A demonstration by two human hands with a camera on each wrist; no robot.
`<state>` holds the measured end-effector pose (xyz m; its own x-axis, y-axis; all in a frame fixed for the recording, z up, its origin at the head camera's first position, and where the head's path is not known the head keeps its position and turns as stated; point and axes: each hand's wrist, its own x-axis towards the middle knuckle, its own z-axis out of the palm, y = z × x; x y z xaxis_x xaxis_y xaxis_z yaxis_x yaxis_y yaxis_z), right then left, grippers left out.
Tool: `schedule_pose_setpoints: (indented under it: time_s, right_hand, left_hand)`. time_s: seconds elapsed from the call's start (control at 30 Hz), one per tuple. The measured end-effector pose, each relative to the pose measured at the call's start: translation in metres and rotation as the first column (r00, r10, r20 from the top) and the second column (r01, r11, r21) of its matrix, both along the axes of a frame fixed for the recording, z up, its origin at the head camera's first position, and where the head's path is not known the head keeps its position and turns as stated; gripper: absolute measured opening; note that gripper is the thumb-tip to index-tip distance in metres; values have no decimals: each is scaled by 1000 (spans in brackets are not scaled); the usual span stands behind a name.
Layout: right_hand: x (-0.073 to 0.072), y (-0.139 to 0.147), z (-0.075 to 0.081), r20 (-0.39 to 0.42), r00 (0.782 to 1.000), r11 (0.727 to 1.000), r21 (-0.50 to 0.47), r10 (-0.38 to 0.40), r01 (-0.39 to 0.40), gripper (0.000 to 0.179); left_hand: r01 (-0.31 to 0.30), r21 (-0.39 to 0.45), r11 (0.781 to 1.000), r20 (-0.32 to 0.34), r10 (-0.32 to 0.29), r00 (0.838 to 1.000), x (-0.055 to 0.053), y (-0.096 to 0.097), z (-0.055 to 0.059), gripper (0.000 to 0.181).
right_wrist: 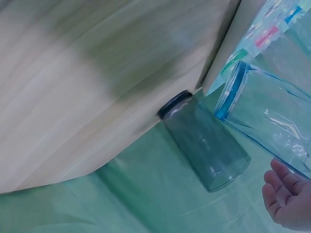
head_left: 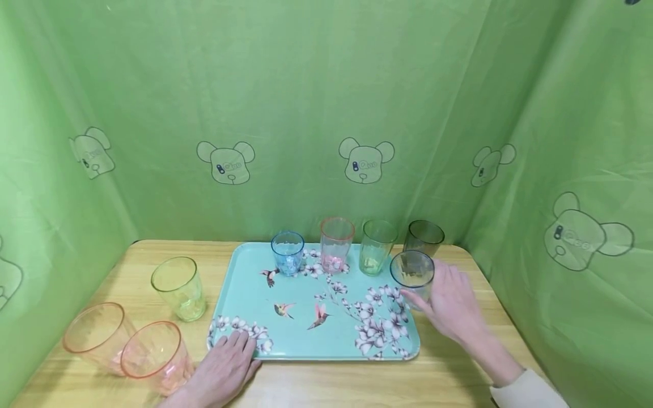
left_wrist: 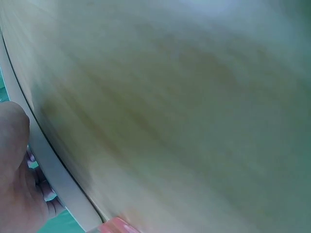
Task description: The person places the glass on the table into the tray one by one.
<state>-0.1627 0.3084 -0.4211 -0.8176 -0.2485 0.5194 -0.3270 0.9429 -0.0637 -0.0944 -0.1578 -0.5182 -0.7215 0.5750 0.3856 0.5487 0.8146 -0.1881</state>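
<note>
My right hand (head_left: 454, 300) holds a clear bluish glass (head_left: 412, 275) over the right side of the teal tray (head_left: 245, 306), its thumb on the near side of the glass. In the right wrist view the blue-rimmed glass (right_wrist: 272, 116) shows above the curled fingers (right_wrist: 277, 189). My left hand (head_left: 227, 362) rests on the tray's front left corner, fingers laid over the rim and thumb outside it. On the tray's back part stand a small blue glass (head_left: 288, 258), a pink glass (head_left: 335, 249) and a green glass (head_left: 376, 252).
A dark grey glass (head_left: 424, 235) stands behind the held glass, near the tray's back right corner. Left of the tray are a yellow-green glass (head_left: 183, 292) and two pink-orange glasses, one (head_left: 102, 334) farther left, the other (head_left: 158, 357) beside my left wrist. Green curtain (head_left: 296, 113) surrounds the table (head_left: 316, 385).
</note>
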Motion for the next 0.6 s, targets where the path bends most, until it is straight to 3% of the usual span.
schedule_pose_setpoints:
  time_s: [0.33,0.6]
  right_hand:
    - [-4,-22,-3,-2,999,998,25,53,-53,90]
    - [-8,-36,-1,-28,995,991,91,97,-94,99]
  left_hand:
    - [-16,-18,1000,45,17,999,1,1,4,29]
    - [-16,-16,1000,31,17,999,1,0,2,30]
